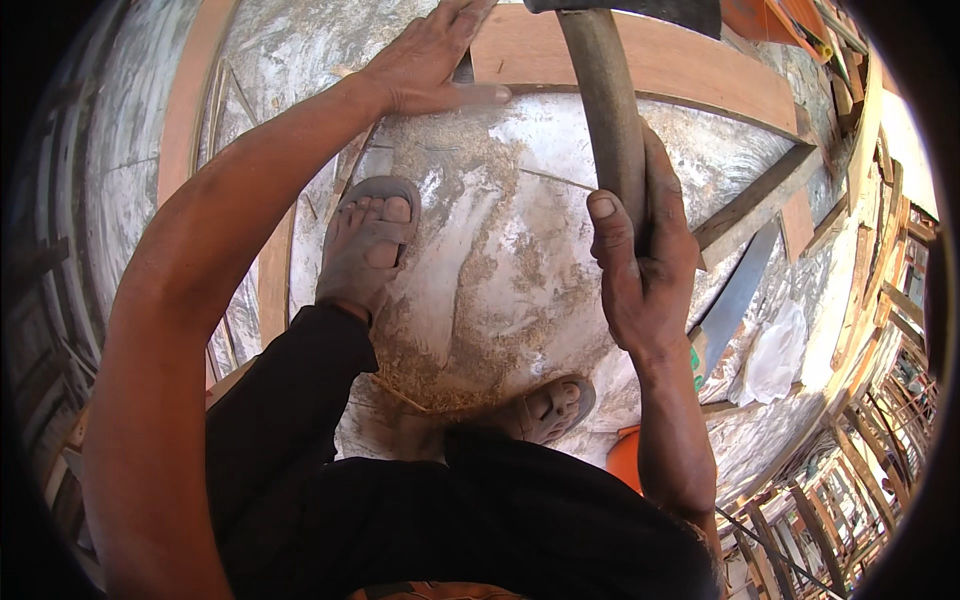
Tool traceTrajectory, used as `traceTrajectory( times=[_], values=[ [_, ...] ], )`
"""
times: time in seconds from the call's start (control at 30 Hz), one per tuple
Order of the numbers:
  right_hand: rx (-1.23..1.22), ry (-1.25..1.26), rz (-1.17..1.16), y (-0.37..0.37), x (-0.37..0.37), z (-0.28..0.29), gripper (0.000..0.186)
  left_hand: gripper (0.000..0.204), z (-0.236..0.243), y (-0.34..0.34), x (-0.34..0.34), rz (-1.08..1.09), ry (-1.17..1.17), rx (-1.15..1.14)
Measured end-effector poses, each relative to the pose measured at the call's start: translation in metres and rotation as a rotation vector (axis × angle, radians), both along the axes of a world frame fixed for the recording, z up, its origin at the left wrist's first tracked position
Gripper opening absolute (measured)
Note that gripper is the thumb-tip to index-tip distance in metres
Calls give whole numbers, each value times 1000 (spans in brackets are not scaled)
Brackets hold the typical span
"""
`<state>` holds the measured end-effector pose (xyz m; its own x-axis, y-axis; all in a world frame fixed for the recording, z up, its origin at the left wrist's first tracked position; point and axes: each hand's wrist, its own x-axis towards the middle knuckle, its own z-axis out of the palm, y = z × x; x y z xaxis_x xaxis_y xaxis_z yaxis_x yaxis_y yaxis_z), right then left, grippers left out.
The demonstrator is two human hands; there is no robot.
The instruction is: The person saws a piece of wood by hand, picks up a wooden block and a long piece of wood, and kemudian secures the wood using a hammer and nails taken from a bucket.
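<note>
A worker in grey sandals (372,195) and black trousers (280,390) stands on a whitish, sawdust-strewn floor (480,270), right hand (650,265) wrapped around a wooden-handled tool (610,110). The fingers grasp the lower handle; the tool's dark head hangs over a reddish-brown plank (690,72), cut off by the view's upper edge, so whether it is hammer or hatchet cannot be told. The left hand (425,65) lies at the plank's left end, fingers unclenched and thumb stretched along the lower edge, some fingertips out of view. At the plank's right end, a slanting wooden strut (755,200) meets it. Right of the worker lie a tapered grey blade (738,290) resembling a handsaw's and, just beside it, a clear plastic bag (775,355).
</note>
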<state>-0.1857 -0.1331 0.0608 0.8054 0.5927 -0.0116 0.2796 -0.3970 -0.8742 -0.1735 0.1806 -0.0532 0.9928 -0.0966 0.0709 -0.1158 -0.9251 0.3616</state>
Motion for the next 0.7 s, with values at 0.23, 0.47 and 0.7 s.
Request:
traceTrajectory(
  times=[0.23, 0.47, 0.7],
  values=[
    [-105, 141, -92, -19, -8, -21, 58, 122, 4, -3, -1, 40, -15, 2],
    [-115, 149, -40, -13, -5, -22, 58, 124, 7, 4, 4, 31, 35, -36],
    [-38, -110, 30, 4, -1, -1, 62, 120, 4, 2, 3, 71, 90, 33]
  ],
)
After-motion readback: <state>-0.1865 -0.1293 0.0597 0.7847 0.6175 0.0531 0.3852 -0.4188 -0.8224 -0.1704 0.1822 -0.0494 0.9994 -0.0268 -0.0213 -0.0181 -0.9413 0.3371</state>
